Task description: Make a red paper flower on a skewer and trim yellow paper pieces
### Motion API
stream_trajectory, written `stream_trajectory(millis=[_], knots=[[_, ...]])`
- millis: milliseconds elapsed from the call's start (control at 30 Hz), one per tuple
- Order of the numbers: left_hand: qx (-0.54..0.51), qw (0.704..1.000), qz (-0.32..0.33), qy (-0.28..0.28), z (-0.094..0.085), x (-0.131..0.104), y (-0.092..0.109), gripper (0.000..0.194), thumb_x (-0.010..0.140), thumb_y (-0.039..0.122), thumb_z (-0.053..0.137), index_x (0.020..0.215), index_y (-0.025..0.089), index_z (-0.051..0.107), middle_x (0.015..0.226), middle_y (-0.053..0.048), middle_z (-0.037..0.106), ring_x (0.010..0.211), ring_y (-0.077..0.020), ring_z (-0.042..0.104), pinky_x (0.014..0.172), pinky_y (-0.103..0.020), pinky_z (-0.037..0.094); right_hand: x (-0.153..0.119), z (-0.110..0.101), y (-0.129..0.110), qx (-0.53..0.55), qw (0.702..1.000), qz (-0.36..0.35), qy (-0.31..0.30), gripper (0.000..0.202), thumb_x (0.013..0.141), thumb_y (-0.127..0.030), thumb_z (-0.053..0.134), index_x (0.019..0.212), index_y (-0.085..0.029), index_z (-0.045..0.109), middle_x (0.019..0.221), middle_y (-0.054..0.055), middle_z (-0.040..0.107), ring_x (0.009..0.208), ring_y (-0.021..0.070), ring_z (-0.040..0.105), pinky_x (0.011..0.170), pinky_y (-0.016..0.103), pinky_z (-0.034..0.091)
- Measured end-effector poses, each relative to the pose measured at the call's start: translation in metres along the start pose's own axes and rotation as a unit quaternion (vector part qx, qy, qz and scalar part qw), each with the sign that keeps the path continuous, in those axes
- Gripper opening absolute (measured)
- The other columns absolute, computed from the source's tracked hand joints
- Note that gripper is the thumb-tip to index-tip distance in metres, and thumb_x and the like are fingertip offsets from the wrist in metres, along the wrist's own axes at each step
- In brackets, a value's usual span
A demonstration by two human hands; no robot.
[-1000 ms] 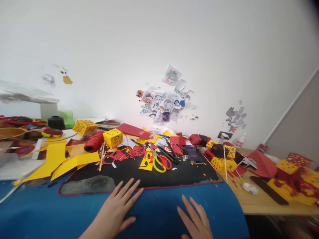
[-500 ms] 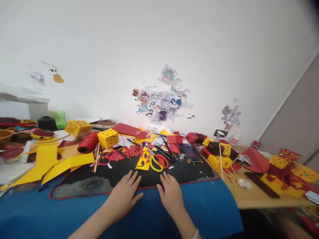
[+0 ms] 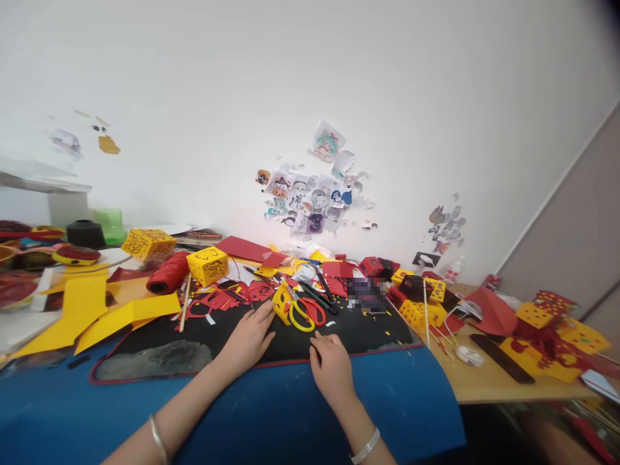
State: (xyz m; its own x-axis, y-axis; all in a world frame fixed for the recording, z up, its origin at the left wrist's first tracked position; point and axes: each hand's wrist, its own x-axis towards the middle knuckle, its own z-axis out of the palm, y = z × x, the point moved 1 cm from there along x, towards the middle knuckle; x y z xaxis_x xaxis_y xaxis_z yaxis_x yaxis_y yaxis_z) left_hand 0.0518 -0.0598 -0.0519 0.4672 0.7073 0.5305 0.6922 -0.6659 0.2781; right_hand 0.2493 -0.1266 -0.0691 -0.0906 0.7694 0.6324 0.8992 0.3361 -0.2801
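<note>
My left hand (image 3: 249, 337) reaches over the black mat (image 3: 227, 329), palm down. Its fingertips touch the left edge of a yellow cut-paper piece (image 3: 281, 303), and its thumb stands apart. My right hand (image 3: 333, 365) rests at the mat's near edge with loosely bent fingers, a small gap beside the thumb and nothing visible in it. Between the hands and just beyond lie scissors (image 3: 303, 318) with yellow and red handle loops, partly against the yellow paper. Dark-handled tools (image 3: 317, 296) lie behind them.
Red paper scraps (image 3: 232, 297) litter the mat's far side. Yellow patterned boxes (image 3: 207, 266), a red thread spool (image 3: 168, 272) and folded yellow paper (image 3: 128, 316) stand left. More yellow boxes (image 3: 422, 315), sticks and a dark strip (image 3: 501, 357) are right. Stickers cover the wall behind.
My left hand has moved forward from the bare mat onto the yellow paper's edge. My right hand's fingers have gone from stretched to bent. The view has shifted slightly.
</note>
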Motion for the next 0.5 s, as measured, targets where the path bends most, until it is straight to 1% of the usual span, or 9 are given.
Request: stream_trajectory(millis=[33,100,167,233,300,333,367,433,500], knots=[[-0.010,1.000,-0.006,0.005,0.000,0.000,-0.003,0.037,0.080,0.024,0.044,0.113,0.013,0.055,0.128,-0.016,0.051,0.117,-0.0275,0.049,0.097,-0.045,0.039,0.001,-0.001,0.001,0.019,1.000,-0.001,0.008,0.026,0.079,-0.011,0.046,0.093,-0.018,0.066,0.099,0.009,0.067,0.089,0.0222,0.056,0.078,0.035,0.047],[-0.030,0.999,-0.011,0.020,-0.002,0.000,-0.007,0.036,0.081,0.027,0.044,0.112,0.014,0.056,0.124,-0.014,0.054,0.110,-0.0242,0.054,0.095,-0.038,0.043,0.007,-0.003,0.001,0.046,0.999,-0.006,0.023,0.026,0.078,-0.011,0.046,0.095,-0.018,0.065,0.095,0.008,0.067,0.090,0.0220,0.056,0.080,0.036,0.047],[-0.053,0.997,-0.018,0.044,-0.006,-0.001,-0.011,0.034,0.083,0.030,0.043,0.111,0.016,0.056,0.121,-0.011,0.055,0.110,-0.0222,0.054,0.095,-0.035,0.044,0.017,-0.003,-0.001,0.061,0.997,-0.012,0.041,0.028,0.079,-0.012,0.045,0.101,-0.017,0.061,0.098,0.008,0.065,0.094,0.0214,0.055,0.084,0.036,0.045],[-0.077,0.994,-0.025,0.076,-0.011,-0.002,-0.013,0.033,0.084,0.032,0.041,0.109,0.017,0.057,0.118,-0.010,0.055,0.113,-0.0226,0.052,0.095,-0.036,0.043,0.032,0.000,-0.006,0.073,0.995,-0.023,0.058,0.030,0.080,-0.015,0.047,0.108,-0.017,0.057,0.105,0.009,0.062,0.101,0.0209,0.052,0.088,0.035,0.043],[-0.101,0.989,-0.027,0.103,-0.014,-0.002,-0.015,0.033,0.085,0.035,0.041,0.107,0.018,0.058,0.115,-0.009,0.055,0.113,-0.0229,0.052,0.094,-0.037,0.045,0.047,0.009,-0.013,0.135,0.989,-0.022,0.061,0.036,0.078,-0.021,0.054,0.114,-0.018,0.053,0.111,0.009,0.059,0.107,0.0206,0.050,0.091,0.034,0.041],[-0.114,0.987,-0.026,0.114,-0.014,-0.002,-0.016,0.033,0.085,0.036,0.040,0.106,0.018,0.059,0.112,-0.009,0.056,0.111,-0.0224,0.053,0.092,-0.036,0.046,0.054,0.015,-0.016,0.197,0.979,-0.009,0.055,0.039,0.076,-0.023,0.056,0.114,-0.018,0.053,0.112,0.009,0.059,0.107,0.0211,0.050,0.091,0.034,0.041],[-0.127,0.984,-0.024,0.123,-0.014,-0.001,-0.017,0.034,0.085,0.037,0.039,0.105,0.017,0.059,0.110,-0.009,0.056,0.107,-0.0215,0.056,0.089,-0.034,0.049,0.059,0.021,-0.019,0.265,0.963,0.015,0.048,0.036,0.075,-0.025,0.057,0.111,-0.018,0.055,0.109,0.009,0.060,0.105,0.0215,0.052,0.089,0.034,0.042],[-0.149,0.979,-0.019,0.137,-0.011,0.000,-0.019,0.038,0.087,0.038,0.035,0.105,0.014,0.059,0.106,-0.010,0.056,0.099,-0.0194,0.061,0.083,-0.031,0.053,0.067,0.034,-0.021,0.325,0.944,0.042,0.029,0.021,0.078,-0.029,0.053,0.092,-0.016,0.063,0.090,0.008,0.065,0.087,0.0206,0.060,0.077,0.032,0.047],[-0.163,0.975,-0.016,0.149,-0.010,0.000,-0.019,0.040,0.088,0.039,0.033,0.108,0.013,0.056,0.110,-0.011,0.054,0.097,-0.0189,0.062,0.081,-0.031,0.053,0.068,0.041,-0.021,0.349,0.935,0.056,0.013,0.022,0.081,-0.032,0.049,0.077,-0.015,0.063,0.075,0.006,0.065,0.072,0.0187,0.061,0.067,0.029,0.049]])
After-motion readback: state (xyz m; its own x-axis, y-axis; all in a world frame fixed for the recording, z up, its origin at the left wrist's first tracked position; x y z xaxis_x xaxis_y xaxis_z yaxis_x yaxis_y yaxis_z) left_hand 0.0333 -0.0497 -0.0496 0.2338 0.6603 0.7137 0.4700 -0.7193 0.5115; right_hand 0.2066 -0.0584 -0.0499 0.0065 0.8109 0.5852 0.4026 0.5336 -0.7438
